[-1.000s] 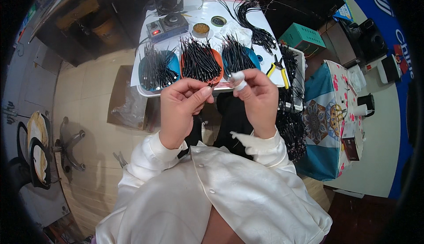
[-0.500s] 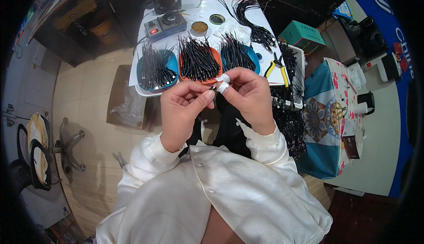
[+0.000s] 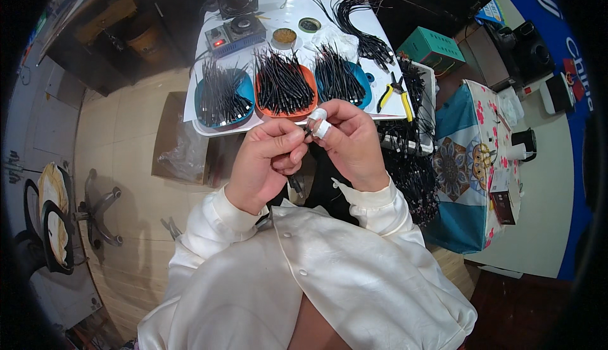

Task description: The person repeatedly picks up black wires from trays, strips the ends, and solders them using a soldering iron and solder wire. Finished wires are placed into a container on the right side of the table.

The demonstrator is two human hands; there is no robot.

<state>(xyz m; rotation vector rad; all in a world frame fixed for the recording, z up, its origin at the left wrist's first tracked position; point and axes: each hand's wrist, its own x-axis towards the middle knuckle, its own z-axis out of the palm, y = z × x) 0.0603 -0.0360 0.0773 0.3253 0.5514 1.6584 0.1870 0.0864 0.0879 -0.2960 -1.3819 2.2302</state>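
Observation:
Both of my hands meet in the middle of the view, just off the table's near edge. My left hand (image 3: 263, 160) is closed, thumb against curled fingers, around a short black cable (image 3: 295, 186); its plug-like end hangs below the fingers. At its upper end, my right hand (image 3: 354, 147) pinches the cable tip, thumb against forefinger; white tape wraps both of those digits. The fingers partly hide the tip. Directly beyond, an orange tray (image 3: 278, 115), a left blue tray (image 3: 244, 86) and a right blue tray (image 3: 362, 88) hold many short black cables.
On the white table (image 3: 278, 9) stand a soldering-type heater box (image 3: 235, 37) with a lit red light, a small tin (image 3: 284, 36) and yellow-handled pliers (image 3: 394, 96). A cable bundle (image 3: 373, 47) lies far right. A crate (image 3: 425, 144) of black cables stands beside the table.
My left hand has turned slightly and lowered, and the cable's plug-like end now shows beneath it. My right fingers have curled closer around the tip.

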